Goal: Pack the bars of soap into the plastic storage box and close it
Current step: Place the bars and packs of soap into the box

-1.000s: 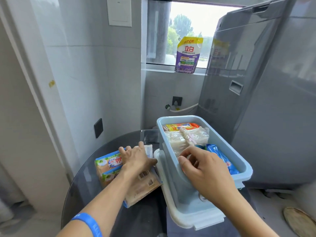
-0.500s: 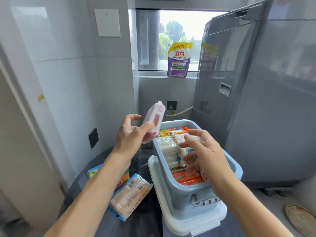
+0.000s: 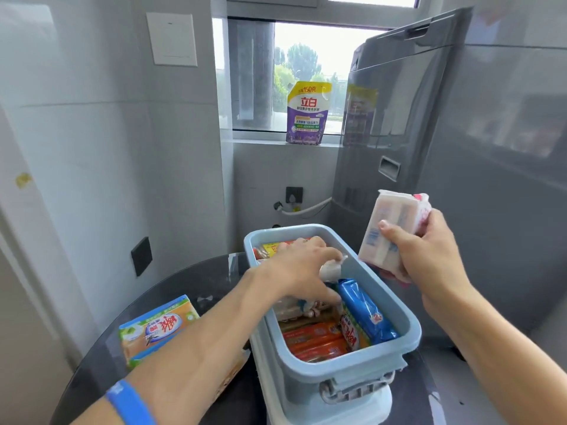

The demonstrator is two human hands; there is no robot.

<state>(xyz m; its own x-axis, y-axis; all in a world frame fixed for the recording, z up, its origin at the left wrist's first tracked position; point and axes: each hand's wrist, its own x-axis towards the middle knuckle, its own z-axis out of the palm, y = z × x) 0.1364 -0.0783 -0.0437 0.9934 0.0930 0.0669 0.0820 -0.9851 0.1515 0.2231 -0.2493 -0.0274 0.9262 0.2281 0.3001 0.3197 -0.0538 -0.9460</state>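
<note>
Pale blue rectangular plastic storage box (image 3: pixel 343 375) stands open on its own white lid (image 3: pixel 371 406), which lies under it at the near right part of the dark round glass table (image 3: pixel 196 283). Box is well filled: orange-wrapped bars (image 3: pixel 316 342) at the near end, a blue-wrapped bar (image 3: pixel 366 311) along the right wall, a yellow-and-red packet (image 3: pixel 273 248) at the far end, clear-wrapped pale bars in the middle, mostly hidden. Left hand (image 3: pixel 302 271) is inside the box over the middle, palm down, fingers curled onto the wrapped bars there; whether it pinches one or only presses them cannot be told. Right hand (image 3: pixel 426 259) is raised just outside the right rim, fingers and thumb clamped on a pink-and-white wrapped twin bar of soap (image 3: pixel 391 228), held tilted, clear of the box. One green-and-orange wrapped soap pack (image 3: pixel 158 328) lies on the table toward its left edge, and another wrapped bar (image 3: pixel 233 371) shows partly beneath the left forearm, beside the box. Judgement: packing step in hand, not near closing; left hand appears to be making room for the bar in the right. Next move calls for lowering the pink bar into a gap, probably on edge since flat space looks short, then fetching the two bars on the table. Lid must be pulled from beneath the box before closing; contents should sit below the rim or the latch (image 3: pixel 356 389) may not seat.
</note>
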